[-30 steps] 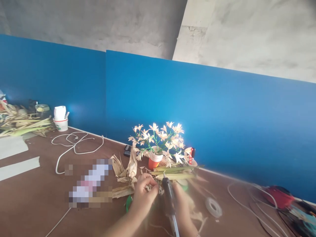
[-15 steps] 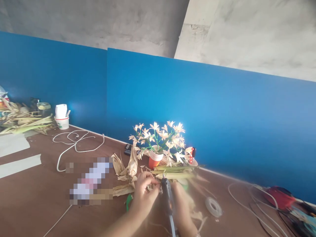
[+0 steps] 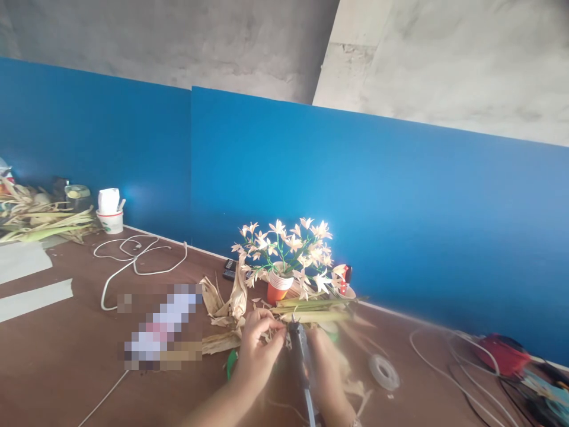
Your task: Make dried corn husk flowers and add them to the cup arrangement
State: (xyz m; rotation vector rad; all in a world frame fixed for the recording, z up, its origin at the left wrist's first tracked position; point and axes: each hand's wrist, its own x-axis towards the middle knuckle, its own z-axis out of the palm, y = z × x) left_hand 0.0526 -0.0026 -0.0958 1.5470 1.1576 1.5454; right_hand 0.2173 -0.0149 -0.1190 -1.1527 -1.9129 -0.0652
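The right hand (image 3: 326, 370) is wrapped round a black glue gun (image 3: 301, 350), which is tilted with its nozzle toward the far edge of the bench (image 3: 213, 397); a pale glue stick (image 3: 310, 406) runs out of its rear; the left hand (image 3: 256, 353) is just to the left of the nozzle, thumb and forefinger drawn narrow in a pinch, and what lies between the tips is too small to tell; the glue gun is over the near middle of the bench; beyond both hands, close to the far edge, a stack of orange and white paper cups (image 3: 280, 290) holds pale flowers (image 3: 291, 243) on green stems; green husk strips (image 3: 311, 317) lie just in front of the cups, dry husks (image 3: 239, 290) to their left, and a dark keypad device (image 3: 230, 270) behind these husks by the far edge; a tape roll (image 3: 384, 372) lies flat to the right of the right hand; toward the right end of the bench a red object (image 3: 502, 354) sits near the far edge among loose cords; toward the left end a white cup (image 3: 111, 222) stands near the far edge, with a coiled white cable (image 3: 144, 255) beside it and a husk pile (image 3: 44, 222) farther left; a blue panel (image 3: 355, 190) rises along the far edge
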